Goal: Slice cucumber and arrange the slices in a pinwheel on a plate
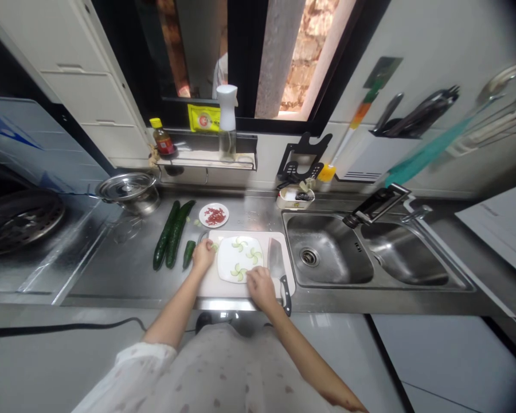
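Note:
A white square plate (pixel 232 265) with several pale green cucumber slices lies on a white cutting board (pixel 289 269) on the steel counter. My left hand (pixel 203 254) rests with curled fingers at the plate's left edge, beside loose cucumber pieces on the board. My right hand (pixel 260 286) has its fingers bent at the plate's near right corner, touching a slice there. A cleaver (pixel 277 264) with a black handle lies on the board just right of the plate.
Two whole cucumbers (pixel 171 240) and a short piece (pixel 188 253) lie left of the board. A small dish of red bits (pixel 214 215) sits behind it. A double sink (pixel 335 255) is to the right, a lidded pot (pixel 129 189) and stove to the left.

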{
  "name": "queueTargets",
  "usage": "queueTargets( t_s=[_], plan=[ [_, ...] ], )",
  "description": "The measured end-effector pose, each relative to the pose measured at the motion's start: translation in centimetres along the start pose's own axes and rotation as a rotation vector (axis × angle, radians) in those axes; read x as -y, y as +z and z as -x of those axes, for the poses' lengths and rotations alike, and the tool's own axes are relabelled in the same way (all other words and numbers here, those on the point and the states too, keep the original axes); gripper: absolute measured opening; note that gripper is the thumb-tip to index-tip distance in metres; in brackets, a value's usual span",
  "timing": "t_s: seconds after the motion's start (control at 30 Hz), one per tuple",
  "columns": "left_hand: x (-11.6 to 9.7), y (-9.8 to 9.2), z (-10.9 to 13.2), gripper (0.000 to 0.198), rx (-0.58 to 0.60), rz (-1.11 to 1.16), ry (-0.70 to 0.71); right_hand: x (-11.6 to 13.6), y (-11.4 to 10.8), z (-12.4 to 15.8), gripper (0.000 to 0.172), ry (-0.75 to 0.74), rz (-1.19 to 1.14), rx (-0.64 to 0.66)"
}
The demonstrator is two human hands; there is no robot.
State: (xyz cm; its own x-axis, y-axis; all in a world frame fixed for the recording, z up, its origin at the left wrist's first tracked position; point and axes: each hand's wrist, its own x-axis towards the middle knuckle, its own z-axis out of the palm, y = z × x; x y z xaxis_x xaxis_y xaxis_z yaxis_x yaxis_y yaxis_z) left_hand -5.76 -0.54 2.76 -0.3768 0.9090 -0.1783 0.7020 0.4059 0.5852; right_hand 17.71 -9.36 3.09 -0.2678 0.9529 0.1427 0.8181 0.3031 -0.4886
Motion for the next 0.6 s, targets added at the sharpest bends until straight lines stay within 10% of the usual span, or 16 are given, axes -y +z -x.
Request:
queueTargets(
  t_s=[0.33, 0.6],
  plan=[
    [-2.4, -3.6, 2.1, 0.03, 0.107, 0.835, 0.19, 1.7, -2.2, -2.3, 0.026, -0.012, -0.206, -0.097],
    [-5.9, -7.1, 5.6, 0.035, 0.266, 0.934, 0.341, 5.2, -7.0, -6.3, 0.022, -0.11, -0.44, -0.23]
  ],
)
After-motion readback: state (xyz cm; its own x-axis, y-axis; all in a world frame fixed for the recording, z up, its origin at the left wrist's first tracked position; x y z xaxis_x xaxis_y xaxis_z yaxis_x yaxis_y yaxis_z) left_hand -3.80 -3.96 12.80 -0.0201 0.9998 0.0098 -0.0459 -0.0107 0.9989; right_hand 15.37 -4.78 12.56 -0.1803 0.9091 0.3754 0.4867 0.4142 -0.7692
